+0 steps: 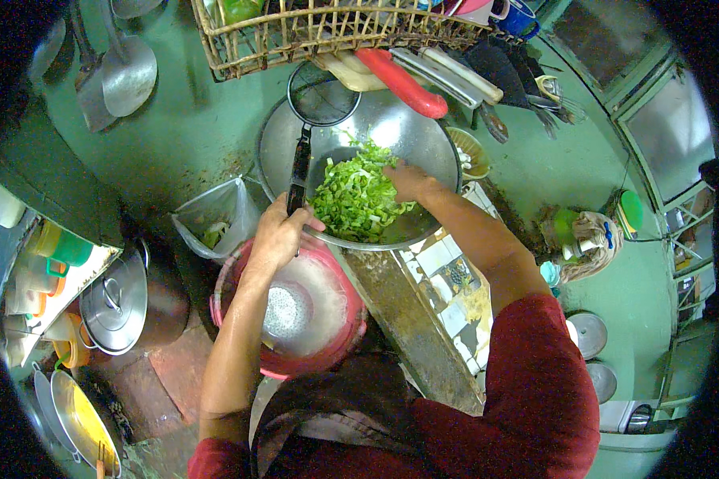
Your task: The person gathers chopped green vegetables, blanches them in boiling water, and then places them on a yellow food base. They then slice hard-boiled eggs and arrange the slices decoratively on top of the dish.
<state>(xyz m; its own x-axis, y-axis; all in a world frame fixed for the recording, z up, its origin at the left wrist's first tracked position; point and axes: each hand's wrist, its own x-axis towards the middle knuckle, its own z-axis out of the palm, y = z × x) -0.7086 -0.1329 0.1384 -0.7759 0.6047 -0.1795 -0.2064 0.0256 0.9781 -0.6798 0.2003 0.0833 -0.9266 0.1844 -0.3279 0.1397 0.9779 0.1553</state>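
A wide steel bowl (276,152) holds a heap of chopped leafy greens (355,195). At the bowl's near left rim, my left hand (280,227) is closed round the black handle of a round mesh strainer (323,96). The strainer's head lies over the bowl's far left rim, beyond the greens. From the right my right hand (411,182) reaches into the bowl, its fingers bent into the right side of the heap. Leaves partly hide those fingertips. Under my left forearm stands a pink-red basin (351,319) with cloudy water inside.
A wicker rack (216,48) hangs above the bowl, with knives below it, one with a red handle (403,84). Left of the bowl sits a clear plastic bag (196,215) with scraps. A lidded pot (116,307) stands farther left. A tiled ledge (447,295) runs beneath my right arm.
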